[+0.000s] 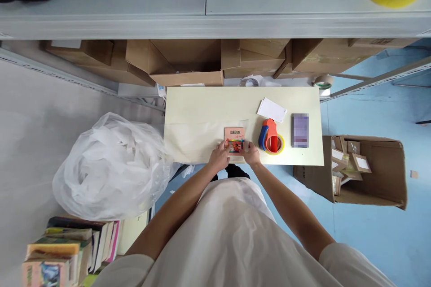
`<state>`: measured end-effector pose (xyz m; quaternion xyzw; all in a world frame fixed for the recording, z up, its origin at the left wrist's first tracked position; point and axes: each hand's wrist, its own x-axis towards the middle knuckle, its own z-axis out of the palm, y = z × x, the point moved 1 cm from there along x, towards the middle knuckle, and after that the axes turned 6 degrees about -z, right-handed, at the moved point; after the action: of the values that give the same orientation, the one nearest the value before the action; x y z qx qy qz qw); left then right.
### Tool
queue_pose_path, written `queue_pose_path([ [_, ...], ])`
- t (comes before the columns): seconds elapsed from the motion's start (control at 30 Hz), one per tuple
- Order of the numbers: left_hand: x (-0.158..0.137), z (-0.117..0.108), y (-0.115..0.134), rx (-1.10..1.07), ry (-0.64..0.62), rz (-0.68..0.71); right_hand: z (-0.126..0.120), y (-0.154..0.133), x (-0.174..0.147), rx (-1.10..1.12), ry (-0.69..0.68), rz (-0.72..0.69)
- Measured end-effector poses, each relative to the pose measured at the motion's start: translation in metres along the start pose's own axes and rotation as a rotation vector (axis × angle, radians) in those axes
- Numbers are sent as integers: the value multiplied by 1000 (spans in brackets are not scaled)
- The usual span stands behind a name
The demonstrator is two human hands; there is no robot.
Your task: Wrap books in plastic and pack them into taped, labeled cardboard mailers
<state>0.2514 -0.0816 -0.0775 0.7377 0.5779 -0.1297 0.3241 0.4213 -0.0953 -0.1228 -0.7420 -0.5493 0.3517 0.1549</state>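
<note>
A small pink book [235,133] with a colourful picture on its cover lies near the front edge of the cream table. Beneath it a sheet of clear plastic wrap [195,141] stretches left across the tabletop. My left hand [219,157] grips the book's lower left edge, fingers bent. On the opposite side my right hand [251,153] has its fingers closed at the lower right edge, where book and wrap meet. To the right sit a red and blue tape dispenser [269,136], some white cards [272,110] and a purple, blurred-out rectangular item [300,130].
A large bundle of plastic wrap [111,166] stands left of the table [198,98], above stacked books [67,251]. Cardboard boxes [188,78] line the shelf behind. An open carton [380,170] with small packages is on the floor at right. A grey shelf [215,27] overhangs the back.
</note>
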Motion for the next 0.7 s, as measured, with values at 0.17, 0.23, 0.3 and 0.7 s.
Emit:
queue_pose_path([
  [0.17,1,3,-3,-51,35,27,-1,-9,0,128,66,106],
  [0.23,1,5,-5,-70,61,46,-1,-13,1,166,88,136],
  [0.3,2,8,-6,-89,88,64,-3,-14,0,190,109,163],
  [0.7,15,0,51,-749,32,245,-51,-25,-30,211,243,82],
])
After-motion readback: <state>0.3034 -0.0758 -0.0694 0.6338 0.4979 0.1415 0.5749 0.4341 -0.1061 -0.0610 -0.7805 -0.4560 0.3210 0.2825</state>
